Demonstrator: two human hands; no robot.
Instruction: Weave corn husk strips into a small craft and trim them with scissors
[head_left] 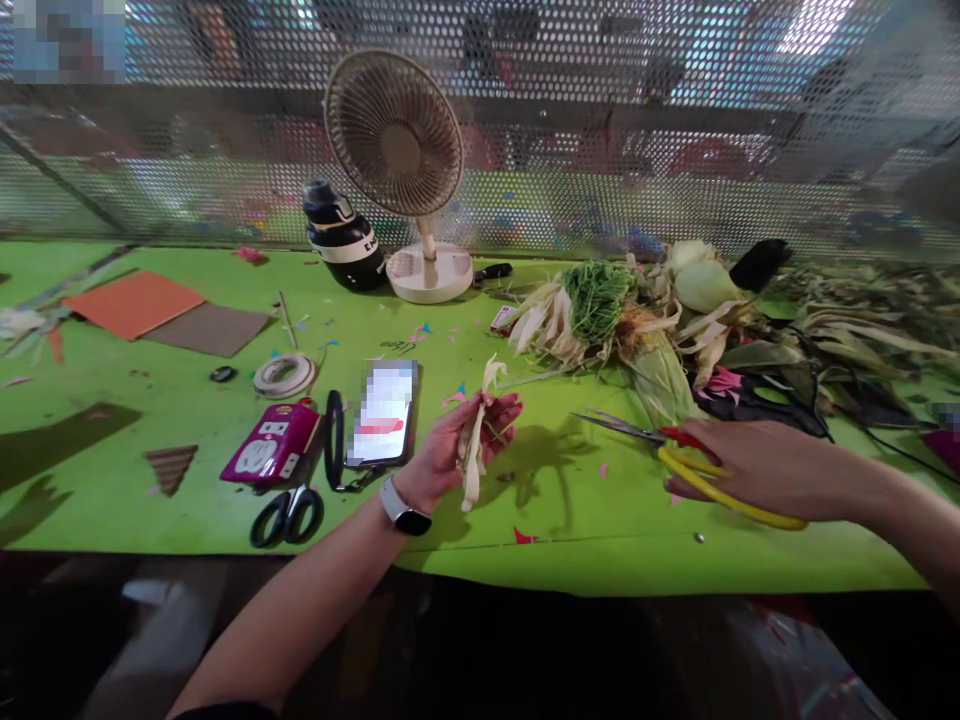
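Observation:
My left hand (442, 450), a watch on its wrist, holds a pale strip of dried corn husk (472, 455) above the green table, with thin greenish stems by the fingers. My right hand (742, 460) grips scissors with yellow and red handles (690, 475). Their blades point left toward the husk, apart from it. Behind the hands lies a bundle of dried husks (551, 315) around green stringy stems (596, 300). A wide greenish husk (660, 375) lies just beyond the scissors.
A phone (386, 410), black-handled scissors (287, 515), a purple packet (270, 443) and a tape roll (285, 375) are at left. A fan (431, 275) and a black bottle (345, 245) stand at the back, before a perforated metal screen (570, 130). More husks (847, 330) fill the right.

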